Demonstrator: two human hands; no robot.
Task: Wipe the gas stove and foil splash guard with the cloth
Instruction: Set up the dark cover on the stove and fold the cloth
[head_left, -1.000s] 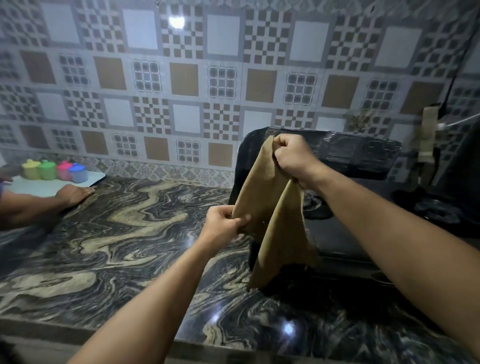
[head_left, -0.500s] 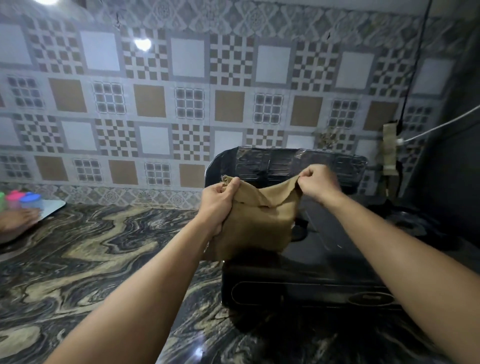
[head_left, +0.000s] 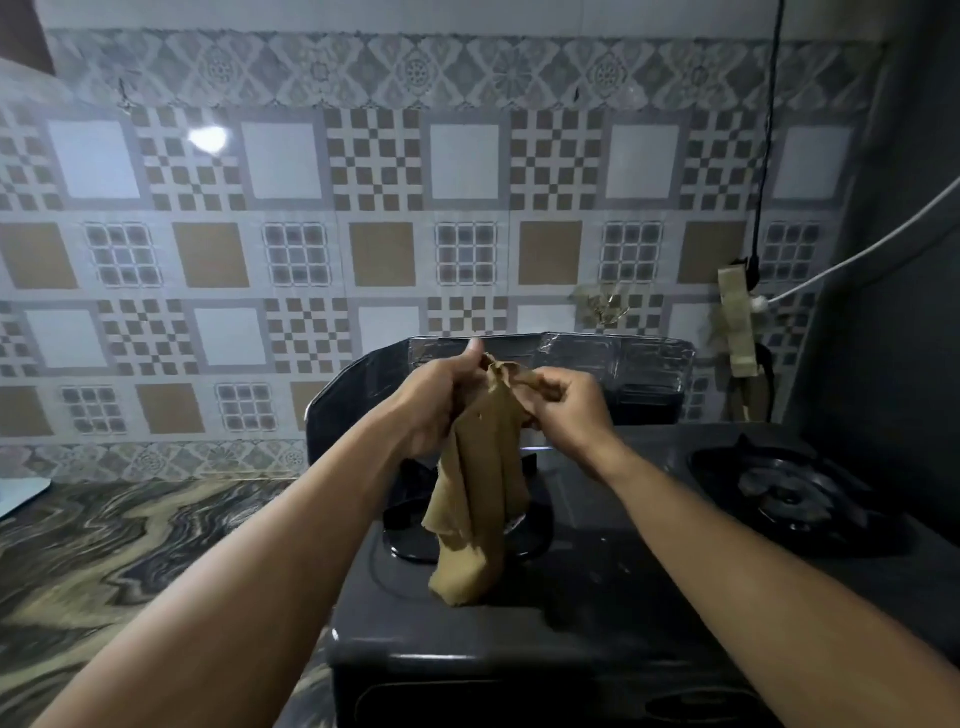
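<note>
A tan cloth (head_left: 480, 499) hangs bunched above the left burner of the black gas stove (head_left: 597, 587). My left hand (head_left: 434, 410) grips its upper left part, thumb up. My right hand (head_left: 563, 413) pinches the top edge from the right. Both hands are close together over the stove's back. The dark foil splash guard (head_left: 613, 364) stands upright behind the stove, just past my hands. The cloth's lower end dangles near the stove top; whether it touches is unclear.
A second burner (head_left: 800, 493) sits at the right of the stove. The marbled counter (head_left: 130, 561) stretches to the left, with a pale board edge (head_left: 21, 493) at the far left. A tiled wall (head_left: 363, 234) rises behind. Cables and a socket (head_left: 737, 322) hang at the right wall.
My hands have come together, gathering the spread cloth into a bunch that hangs lower over the left burner. The view has shifted right and closer to the stove.
</note>
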